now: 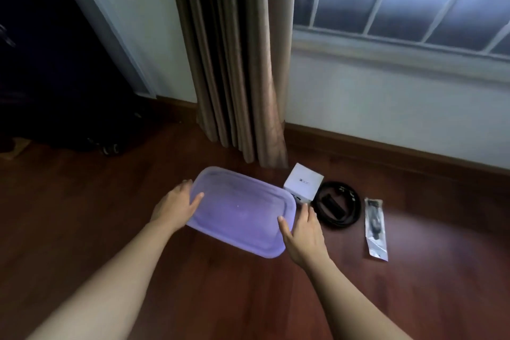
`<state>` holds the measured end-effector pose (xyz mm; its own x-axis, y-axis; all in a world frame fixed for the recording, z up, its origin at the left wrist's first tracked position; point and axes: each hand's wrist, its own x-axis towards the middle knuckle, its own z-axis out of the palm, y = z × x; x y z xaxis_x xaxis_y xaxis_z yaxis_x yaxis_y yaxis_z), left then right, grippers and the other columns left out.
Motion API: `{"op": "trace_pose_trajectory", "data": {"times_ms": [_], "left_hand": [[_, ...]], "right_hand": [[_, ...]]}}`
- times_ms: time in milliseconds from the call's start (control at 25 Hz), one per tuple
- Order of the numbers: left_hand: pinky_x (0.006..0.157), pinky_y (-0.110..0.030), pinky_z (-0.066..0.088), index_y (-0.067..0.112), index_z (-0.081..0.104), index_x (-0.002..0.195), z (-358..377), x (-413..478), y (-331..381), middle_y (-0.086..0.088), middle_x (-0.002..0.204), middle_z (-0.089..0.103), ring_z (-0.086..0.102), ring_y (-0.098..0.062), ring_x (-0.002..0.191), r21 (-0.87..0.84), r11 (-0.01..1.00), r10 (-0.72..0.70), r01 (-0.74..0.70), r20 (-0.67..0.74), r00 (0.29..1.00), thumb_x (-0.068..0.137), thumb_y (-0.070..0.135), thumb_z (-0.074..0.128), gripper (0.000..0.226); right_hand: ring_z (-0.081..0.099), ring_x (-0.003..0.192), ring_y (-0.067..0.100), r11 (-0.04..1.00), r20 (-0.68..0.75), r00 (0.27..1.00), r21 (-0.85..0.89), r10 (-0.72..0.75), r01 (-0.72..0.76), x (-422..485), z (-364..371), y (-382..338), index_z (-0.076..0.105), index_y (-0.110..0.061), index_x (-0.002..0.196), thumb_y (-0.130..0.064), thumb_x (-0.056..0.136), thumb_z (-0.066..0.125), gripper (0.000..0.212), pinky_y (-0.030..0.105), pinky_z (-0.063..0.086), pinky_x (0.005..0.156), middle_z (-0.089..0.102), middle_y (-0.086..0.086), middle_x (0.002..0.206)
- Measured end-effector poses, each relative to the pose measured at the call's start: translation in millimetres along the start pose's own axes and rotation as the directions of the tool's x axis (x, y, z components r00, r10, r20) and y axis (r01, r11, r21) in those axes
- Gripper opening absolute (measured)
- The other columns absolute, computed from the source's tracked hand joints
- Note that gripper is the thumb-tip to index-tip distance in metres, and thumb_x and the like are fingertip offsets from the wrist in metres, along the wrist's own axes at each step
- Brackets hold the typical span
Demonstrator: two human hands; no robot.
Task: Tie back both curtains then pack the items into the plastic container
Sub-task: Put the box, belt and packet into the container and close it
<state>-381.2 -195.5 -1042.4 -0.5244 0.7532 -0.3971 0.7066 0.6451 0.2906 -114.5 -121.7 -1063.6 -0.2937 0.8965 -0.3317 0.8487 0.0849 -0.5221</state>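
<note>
A purple lid (pixel 240 210) covers the plastic container on the wooden floor. My left hand (pixel 176 205) grips its left edge, thumb on top. At its right front corner my right hand (pixel 302 232) grips the edge, thumb on top as well. A small white box (pixel 303 181) sits just behind the lid's right end. To the right lies a coiled black cable (pixel 339 204), then a clear packet with a dark item (pixel 374 226). A beige curtain (pixel 234 63) hangs gathered to the floor behind the container.
A window with white bars (pixel 400 0) fills the upper right above a white wall and brown skirting board. A dark suitcase (pixel 55 63) stands at the left by a white door frame. Bare wooden floor (pixel 248 298) stretches in front.
</note>
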Motion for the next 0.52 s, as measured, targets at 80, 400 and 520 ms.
{"op": "trace_pose_trajectory", "data": {"times_ms": [80, 400, 520], "left_hand": [[0.102, -0.04, 0.038, 0.007, 0.028, 0.144, 38, 33, -20, -0.015, 0.147, 0.037, 0.041, -0.033, 0.131, 0.002, 1.0, -0.017, 0.017, -0.036, 0.999, 0.097, 0.041, 0.04, 0.059], [0.105, -0.045, 0.035, 0.006, 0.024, 0.146, 120, 107, -71, -0.021, 0.145, 0.037, 0.04, -0.039, 0.13, -0.211, 0.956, -0.221, 0.205, -0.059, 0.973, 0.097, 0.04, 0.039, 0.061], [0.084, -0.039, 0.047, 0.011, 0.047, 0.13, 122, 109, -86, -0.017, 0.126, 0.057, 0.057, -0.035, 0.108, -0.268, 0.94, -0.224, 0.212, -0.015, 0.974, 0.094, 0.04, 0.045, 0.047]], "right_hand": [[0.041, 0.121, 0.03, 1.0, -0.042, 0.999, 0.024, 0.011, -0.01, 28, 40, 25, 0.034, -0.001, 0.135, -0.059, 0.083, 0.04, 0.079, 0.038, 0.036, 0.102, 0.044, 0.017, 0.13], [0.048, 0.119, 0.04, 0.966, 0.021, 0.991, 0.221, 0.134, -0.135, 89, 119, 71, 0.008, -0.003, 0.147, -0.049, 0.091, 0.045, 0.081, 0.039, 0.04, 0.093, 0.044, 0.025, 0.137], [0.053, 0.112, 0.042, 0.966, 0.158, 0.977, 0.191, 0.145, -0.174, 96, 112, 73, 0.015, -0.002, 0.142, -0.045, 0.094, 0.042, 0.07, 0.041, 0.044, 0.089, 0.054, 0.024, 0.127]]}}
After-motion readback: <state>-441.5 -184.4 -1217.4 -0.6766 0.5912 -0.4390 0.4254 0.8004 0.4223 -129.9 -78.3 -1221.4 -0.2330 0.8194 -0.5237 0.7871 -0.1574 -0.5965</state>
